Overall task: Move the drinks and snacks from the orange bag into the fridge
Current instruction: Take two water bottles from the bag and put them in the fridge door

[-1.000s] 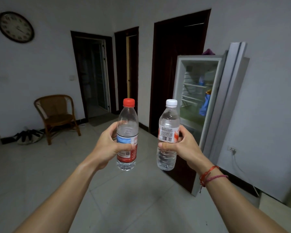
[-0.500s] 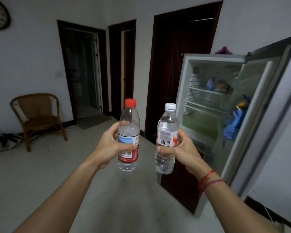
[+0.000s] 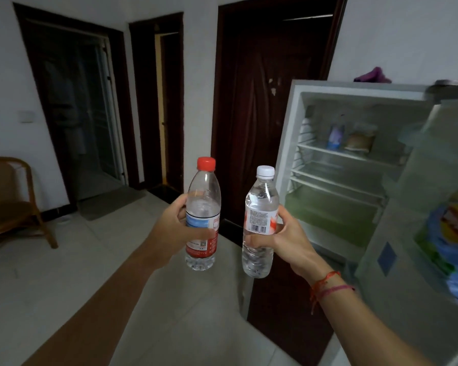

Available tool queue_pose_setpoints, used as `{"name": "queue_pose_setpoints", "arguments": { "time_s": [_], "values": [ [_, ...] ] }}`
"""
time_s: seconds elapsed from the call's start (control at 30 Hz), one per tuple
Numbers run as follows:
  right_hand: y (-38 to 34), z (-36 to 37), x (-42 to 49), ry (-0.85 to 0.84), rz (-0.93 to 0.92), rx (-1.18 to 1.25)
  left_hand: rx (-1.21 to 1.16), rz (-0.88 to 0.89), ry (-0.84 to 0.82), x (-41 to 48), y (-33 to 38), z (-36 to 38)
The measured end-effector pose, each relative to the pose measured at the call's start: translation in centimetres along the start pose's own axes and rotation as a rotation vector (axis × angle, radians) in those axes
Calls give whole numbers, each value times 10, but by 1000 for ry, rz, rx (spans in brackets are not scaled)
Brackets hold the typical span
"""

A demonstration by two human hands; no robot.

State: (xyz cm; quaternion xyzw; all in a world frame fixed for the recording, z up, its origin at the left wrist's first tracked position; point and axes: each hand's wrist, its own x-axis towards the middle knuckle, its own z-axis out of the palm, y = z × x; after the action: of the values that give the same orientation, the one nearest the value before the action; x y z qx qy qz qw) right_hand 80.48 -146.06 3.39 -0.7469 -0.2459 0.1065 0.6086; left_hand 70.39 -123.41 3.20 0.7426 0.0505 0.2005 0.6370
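Note:
My left hand [image 3: 173,231] grips a clear water bottle with a red cap [image 3: 203,196] upright around its label. My right hand [image 3: 283,241] grips a second clear water bottle with a white cap [image 3: 261,202], also upright. Both are held in front of me, left of the open white fridge [image 3: 291,143]. Its wire shelves hold a small purple bottle [image 3: 335,137] and a brown packet [image 3: 358,141] on the top shelf. The fridge door [image 3: 407,207] stands open at the right with a blue and yellow snack bag [image 3: 452,233] in its rack. The orange bag is out of sight.
A dark wooden door [image 3: 265,101] stands behind the bottles, with two more dark doorways [image 3: 72,101] to the left. A wicker chair [image 3: 8,204] sits at the far left on the pale tiled floor [image 3: 64,273]. A purple cloth [image 3: 372,75] lies on top of the fridge.
The fridge has grown larger and shifted closer on the right as I walked toward it. Both hands keep the bottles upright in the same grip.

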Motion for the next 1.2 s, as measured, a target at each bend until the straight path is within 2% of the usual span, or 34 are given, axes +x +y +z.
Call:
{"name": "queue_pose_setpoints", "arguments": {
  "time_s": [0.27, 0.7, 0.93, 1.2],
  "values": [
    [32, -20, 110, 101, 19, -12, 23, 32, -116, 130, -43, 13],
    [92, -124, 289, 272, 51, 9, 6, 50, -348, 373, -92, 102],
    [110, -183, 318, 429, 95, -26, -76, 23, -520, 450, -107, 176],
    [132, -225, 297, 672, 175, -137, -144, -10, -776, 500, -130, 269]
  ]
}}
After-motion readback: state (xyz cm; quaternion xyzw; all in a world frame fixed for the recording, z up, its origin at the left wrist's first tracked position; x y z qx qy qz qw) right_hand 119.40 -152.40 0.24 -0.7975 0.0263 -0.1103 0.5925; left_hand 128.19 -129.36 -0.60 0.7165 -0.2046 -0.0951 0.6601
